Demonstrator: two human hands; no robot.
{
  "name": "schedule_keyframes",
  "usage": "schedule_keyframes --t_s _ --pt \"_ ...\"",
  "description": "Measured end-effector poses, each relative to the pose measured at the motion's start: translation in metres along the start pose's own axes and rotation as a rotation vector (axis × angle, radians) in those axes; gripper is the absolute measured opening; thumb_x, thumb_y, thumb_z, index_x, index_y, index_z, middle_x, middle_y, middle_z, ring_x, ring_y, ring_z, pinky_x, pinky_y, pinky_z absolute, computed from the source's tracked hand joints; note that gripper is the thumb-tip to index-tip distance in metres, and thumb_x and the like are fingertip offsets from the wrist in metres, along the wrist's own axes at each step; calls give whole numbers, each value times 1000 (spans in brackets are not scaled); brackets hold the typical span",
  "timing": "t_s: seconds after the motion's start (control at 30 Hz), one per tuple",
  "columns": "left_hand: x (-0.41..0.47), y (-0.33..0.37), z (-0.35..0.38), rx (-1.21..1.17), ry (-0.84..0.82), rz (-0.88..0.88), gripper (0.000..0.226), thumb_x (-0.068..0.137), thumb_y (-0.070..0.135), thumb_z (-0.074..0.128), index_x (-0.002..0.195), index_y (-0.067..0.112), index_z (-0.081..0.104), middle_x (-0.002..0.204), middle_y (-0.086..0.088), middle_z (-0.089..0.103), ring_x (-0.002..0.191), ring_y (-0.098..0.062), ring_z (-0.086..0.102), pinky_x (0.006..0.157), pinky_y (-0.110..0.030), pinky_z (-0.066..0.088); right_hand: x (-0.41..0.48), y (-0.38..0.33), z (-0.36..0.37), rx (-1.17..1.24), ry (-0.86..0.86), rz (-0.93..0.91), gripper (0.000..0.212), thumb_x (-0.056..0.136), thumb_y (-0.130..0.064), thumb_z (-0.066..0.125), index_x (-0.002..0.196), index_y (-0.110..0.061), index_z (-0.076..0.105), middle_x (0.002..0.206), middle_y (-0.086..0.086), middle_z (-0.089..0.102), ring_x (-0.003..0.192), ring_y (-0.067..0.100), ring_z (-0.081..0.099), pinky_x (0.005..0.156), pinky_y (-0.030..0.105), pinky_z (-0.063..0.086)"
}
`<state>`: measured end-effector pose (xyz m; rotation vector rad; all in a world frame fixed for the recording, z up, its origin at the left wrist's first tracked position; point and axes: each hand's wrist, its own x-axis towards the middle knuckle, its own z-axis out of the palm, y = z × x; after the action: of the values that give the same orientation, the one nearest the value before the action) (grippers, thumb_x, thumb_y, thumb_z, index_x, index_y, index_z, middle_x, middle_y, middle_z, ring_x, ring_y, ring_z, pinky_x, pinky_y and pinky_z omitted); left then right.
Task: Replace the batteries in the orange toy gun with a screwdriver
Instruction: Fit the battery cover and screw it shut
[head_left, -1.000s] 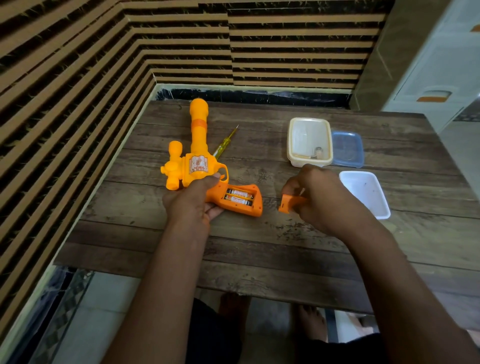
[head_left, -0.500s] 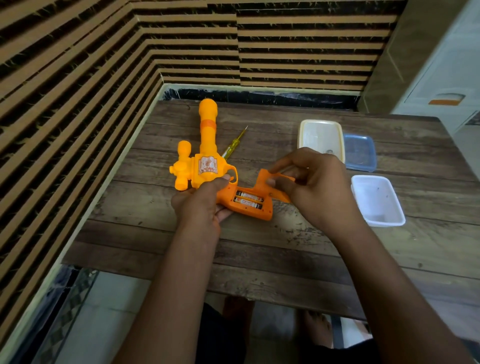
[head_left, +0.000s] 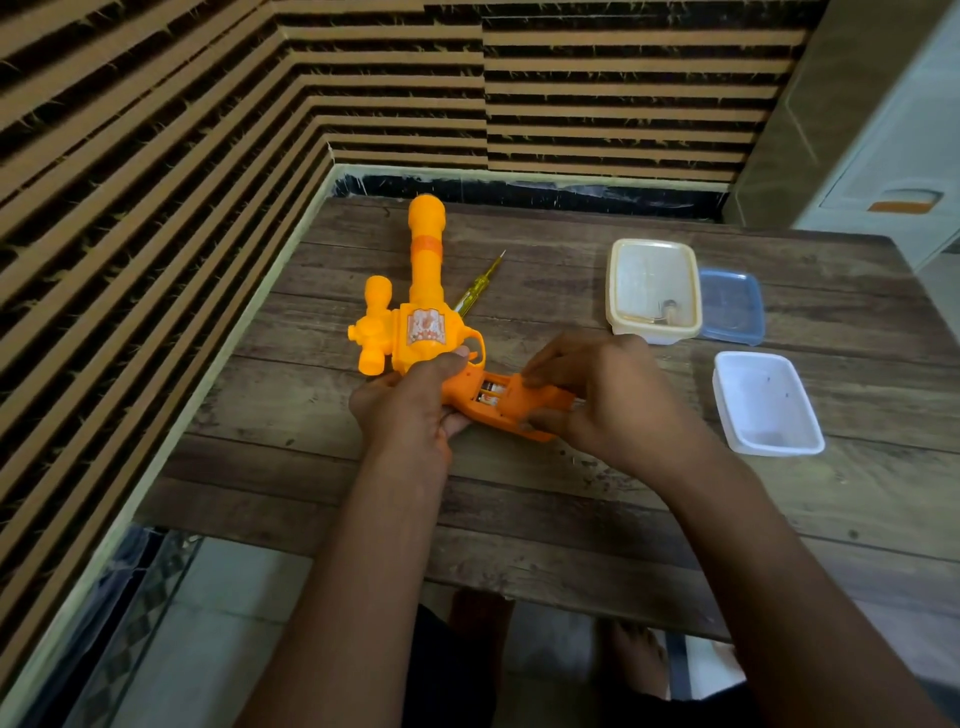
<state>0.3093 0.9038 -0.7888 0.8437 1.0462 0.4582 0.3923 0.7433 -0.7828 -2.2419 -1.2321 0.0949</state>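
Observation:
The orange toy gun (head_left: 423, 317) lies on the wooden table (head_left: 571, 499), barrel pointing away from me. My left hand (head_left: 410, 410) grips its handle near the trigger. My right hand (head_left: 608, 400) holds the orange battery cover (head_left: 535, 400) over the handle's compartment, partly covering it. Two batteries (head_left: 488, 393) still show in the uncovered part. A yellow-handled screwdriver (head_left: 478, 286) lies on the table just right of the barrel, partly hidden behind the gun.
A cream container (head_left: 653, 288) holding a small item stands at the back right, with a blue lid (head_left: 732, 306) beside it. A white container (head_left: 766, 402) sits right of my right hand. Striped walls close the table's left and far sides.
My right hand carried the battery cover from the table leftward onto the gun's handle, where it now covers part of the compartment. My left hand stayed on the gun.

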Motion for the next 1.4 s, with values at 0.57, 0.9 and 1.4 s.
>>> schedule_keyframes --t_s 0.57,0.9,1.4 --pt "5 -2 2 29 50 7 50 68 4 92 107 17 66 111 -11 73 97 -34 74 60 -41 62 -2 -28 6 90 23 -56 43 69 -40 77 105 -16 81 102 1 79 89 17 74 78 38 61" --pt "3 0 4 29 34 2 47 70 2 91 106 19 66 110 -10 74 96 -33 74 49 -34 59 2 -26 12 -50 -16 -147 35 72 -37 70 93 -11 81 92 8 76 83 30 72 71 44 60" --pt "8 0 1 24 -20 0 38 74 4 89 103 17 67 107 -13 76 92 -33 76 55 -42 63 0 -11 16 46 11 -106 26 75 -26 79 101 -23 83 130 13 57 102 27 68 83 35 57"
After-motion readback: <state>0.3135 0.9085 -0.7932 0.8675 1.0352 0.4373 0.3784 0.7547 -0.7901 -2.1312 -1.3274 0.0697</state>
